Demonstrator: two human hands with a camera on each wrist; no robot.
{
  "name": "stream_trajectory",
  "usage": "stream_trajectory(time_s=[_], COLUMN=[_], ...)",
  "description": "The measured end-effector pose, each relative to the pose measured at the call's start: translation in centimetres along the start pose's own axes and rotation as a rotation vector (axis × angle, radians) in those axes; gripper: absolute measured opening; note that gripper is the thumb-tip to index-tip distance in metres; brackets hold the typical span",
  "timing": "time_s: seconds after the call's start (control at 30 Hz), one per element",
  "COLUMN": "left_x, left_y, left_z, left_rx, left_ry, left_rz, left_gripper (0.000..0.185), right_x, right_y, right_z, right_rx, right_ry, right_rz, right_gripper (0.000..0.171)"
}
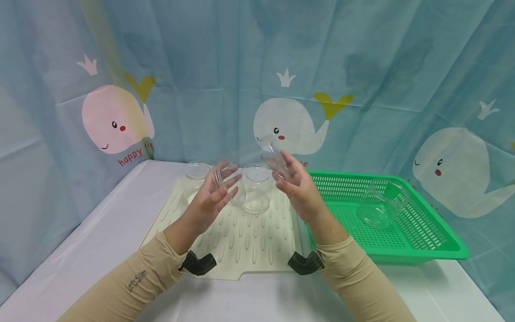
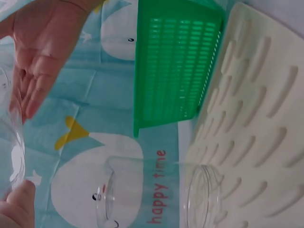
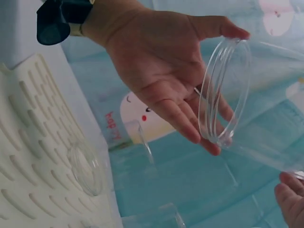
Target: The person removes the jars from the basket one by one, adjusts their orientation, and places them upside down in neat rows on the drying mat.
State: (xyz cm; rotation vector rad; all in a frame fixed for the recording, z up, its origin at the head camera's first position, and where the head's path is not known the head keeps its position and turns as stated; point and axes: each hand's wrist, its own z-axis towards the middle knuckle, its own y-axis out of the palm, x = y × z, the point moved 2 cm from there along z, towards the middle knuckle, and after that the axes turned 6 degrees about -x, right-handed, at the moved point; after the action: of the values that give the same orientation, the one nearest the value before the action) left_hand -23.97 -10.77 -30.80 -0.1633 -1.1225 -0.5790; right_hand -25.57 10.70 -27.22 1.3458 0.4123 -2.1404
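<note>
Left hand's gripping the clear jar by its rim, right hand its right end; loosen up, might drop.

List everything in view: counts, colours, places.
Held jar: 1, clear, raised between both grips
Standing jars: 2 visible, clear, on the mat
Basket jar: 1, clear, inside the basket
Basket: 1, green, right of the mat
Mat: 1, cream, on the table
Table: 1, white, beneath everything
Curtain: 1, blue, whale-printed, behind the table
Wrist mounts: 2, black, at the wrists
Sleeves: 2, tan, on the forearms
Left grip: 1, bare, at the jar's ringed end
Right grip: 1, bare, at its other end
</note>
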Motion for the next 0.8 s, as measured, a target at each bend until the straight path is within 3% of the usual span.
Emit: stream_trajectory(time_s=[0.23,0.47,0.63,0.8], left_x=[-0.6,0.4,2.0,3.2], left_y=[-1.0,-2.6,-4.1,-6.5], left_z=[-0.2,-0.4,-0.8,-1.1], left_rx=[-0.14,-0.197,-0.196,-0.117], left_ry=[-0.014,-0.002,-0.06,-0.067], left_rz=[0.076,0.252,0.413,0.704], left_gripper=[0.098,0.081,0.072,0.072], right_x=[-0.2,-0.4,-0.5,-0.3], right_y=[0.1,0.2,0.4,0.8], right_z=[0.0,0.2,0.2,0.3], right_rx=[0.003,0.01,0.031,0.035], right_ry=[-0.095,-0.125,-0.119,-0.083], right_rz=[-0.003,-0.043,-0.079,-0.1], right_gripper=[0.109,0.109,0.109,0.108])
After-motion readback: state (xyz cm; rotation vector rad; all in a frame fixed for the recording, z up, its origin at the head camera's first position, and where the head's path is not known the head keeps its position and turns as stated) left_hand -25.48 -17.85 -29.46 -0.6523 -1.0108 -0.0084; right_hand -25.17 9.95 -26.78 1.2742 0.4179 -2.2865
